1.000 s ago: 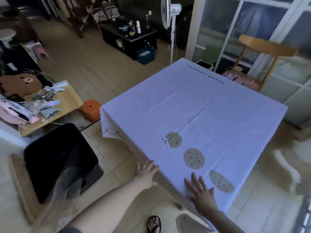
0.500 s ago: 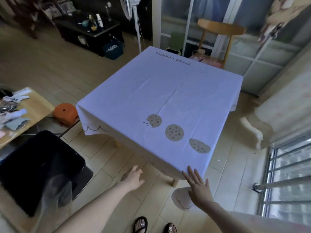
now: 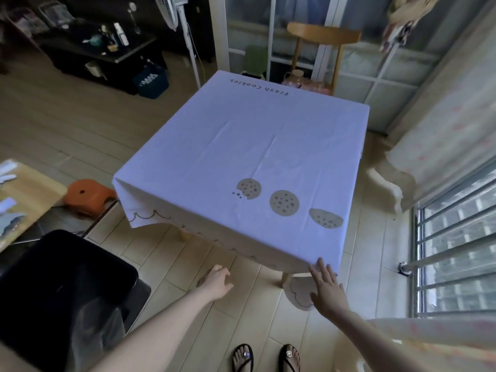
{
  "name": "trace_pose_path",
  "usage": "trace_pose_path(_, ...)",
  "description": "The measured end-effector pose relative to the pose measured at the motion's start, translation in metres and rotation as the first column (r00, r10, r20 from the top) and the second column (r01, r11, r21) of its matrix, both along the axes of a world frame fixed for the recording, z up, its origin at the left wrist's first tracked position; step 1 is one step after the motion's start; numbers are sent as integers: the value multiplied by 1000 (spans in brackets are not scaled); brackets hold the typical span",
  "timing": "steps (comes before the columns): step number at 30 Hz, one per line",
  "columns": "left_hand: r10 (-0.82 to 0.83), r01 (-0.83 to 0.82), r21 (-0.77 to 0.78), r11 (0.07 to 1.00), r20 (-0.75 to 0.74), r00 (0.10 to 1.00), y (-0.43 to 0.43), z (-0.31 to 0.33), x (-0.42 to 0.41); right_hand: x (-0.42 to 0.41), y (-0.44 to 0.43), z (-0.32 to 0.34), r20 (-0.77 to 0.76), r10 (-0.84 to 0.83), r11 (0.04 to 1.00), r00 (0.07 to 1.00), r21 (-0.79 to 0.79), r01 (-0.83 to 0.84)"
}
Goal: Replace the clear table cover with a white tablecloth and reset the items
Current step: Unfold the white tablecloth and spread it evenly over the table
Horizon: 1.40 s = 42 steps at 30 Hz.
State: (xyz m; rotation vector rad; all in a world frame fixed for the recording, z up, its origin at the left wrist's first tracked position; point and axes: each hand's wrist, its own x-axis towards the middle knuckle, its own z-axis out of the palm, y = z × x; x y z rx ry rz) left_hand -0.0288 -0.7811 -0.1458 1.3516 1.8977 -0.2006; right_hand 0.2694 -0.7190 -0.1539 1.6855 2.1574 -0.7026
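Note:
A white tablecloth (image 3: 241, 146) with three printed cookies and the words "Fresh Cookies" lies spread over the square table, its scalloped edges hanging down the sides. My right hand (image 3: 326, 285) is open with straight fingers, its fingertips at the cloth's near right corner. My left hand (image 3: 216, 280) hangs in the air below the near edge, fingers loosely relaxed, holding nothing. A crumpled clear plastic sheet (image 3: 104, 336) lies over the black chair at the lower left.
A black chair (image 3: 61, 291) stands close at my left. An orange stool (image 3: 90, 196) sits by the table's left corner, and a wooden side table (image 3: 29, 194) holds small items. A wooden chair (image 3: 322, 49), a fan (image 3: 174, 20) and a window grille (image 3: 456, 251) ring the table.
I have stepped back from the table. Both hands came off the cloth's top near the edge; the right now reaches the near corner, the left hangs free below the edge.

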Motion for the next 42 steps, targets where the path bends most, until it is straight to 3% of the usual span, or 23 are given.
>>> trace_pose_path(12,39,-38,9,999,-68,997,-47,5,-63,-2,-10,-2,103,44,998,994,37,-48)
trace_pose_path(19,134,-130,49,990,-85,987,-47,19,-83,-9,6,15,-8,49,989,999,142,-48)
trace_pose_path(23,139,-131,74,989,-104,985,-33,27,-104,-15,14,23,8,59,993,998,103,-60)
trace_pose_path(29,75,-61,125,990,-106,992,25,32,-146,-30,30,22,-42,-131,986,991,99,134)
trace_pose_path(35,-67,82,136,987,-109,992,100,40,-203,-78,47,13,-97,-376,913,921,129,387)
trace_pose_path(42,-211,230,89,969,-185,960,148,42,-267,-155,52,1,-138,-464,875,875,81,477)
